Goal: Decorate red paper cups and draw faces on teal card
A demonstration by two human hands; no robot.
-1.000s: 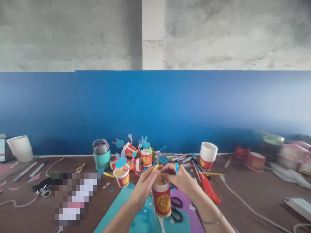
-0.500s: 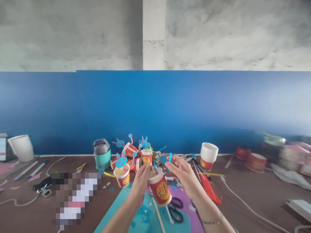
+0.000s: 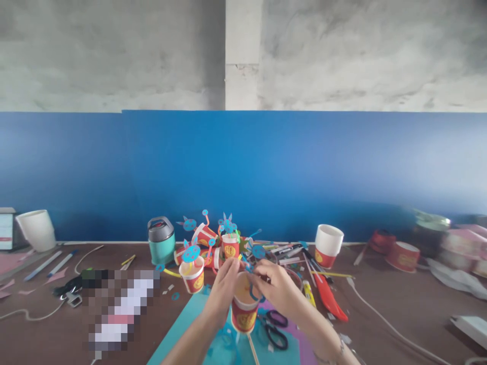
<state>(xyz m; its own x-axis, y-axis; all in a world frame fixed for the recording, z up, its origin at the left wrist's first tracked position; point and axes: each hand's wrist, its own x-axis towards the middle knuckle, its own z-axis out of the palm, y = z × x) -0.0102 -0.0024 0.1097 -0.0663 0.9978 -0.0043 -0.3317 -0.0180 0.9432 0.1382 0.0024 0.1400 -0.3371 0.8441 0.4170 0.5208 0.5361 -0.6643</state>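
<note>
A red-and-white paper cup (image 3: pixel 244 318) with a yellow emblem stands between my hands, its open top facing me. Along the cup's left side and rim lies my left hand (image 3: pixel 223 290), fingers closed against it. My right hand (image 3: pixel 274 285) pinches a thin blue strip (image 3: pixel 255 294), which curves over the cup's right rim. The fingertips of both hands nearly meet above the far rim, where small blue bits partly show. Below the cup, a pale stick (image 3: pixel 252 349) lies over a turquoise sheet (image 3: pixel 178 334), with black-handled scissors (image 3: pixel 277 329) to the right.
Behind my hands stand decorated cups (image 3: pixel 192 278) with blue paper faces, beside a teal lidded container (image 3: pixel 162 243). Stacked white cups (image 3: pixel 328 245), markers (image 3: pixel 292 251), a red cutter-like tool (image 3: pixel 330 299) and a white cable (image 3: pixel 388 322) lie rightward. A blue partition (image 3: pixel 243 172) closes the back.
The cup has turned from tilted to more upright, its opening now toward me. My right hand has come down and left, bringing the blue strip to the cup's rim.
</note>
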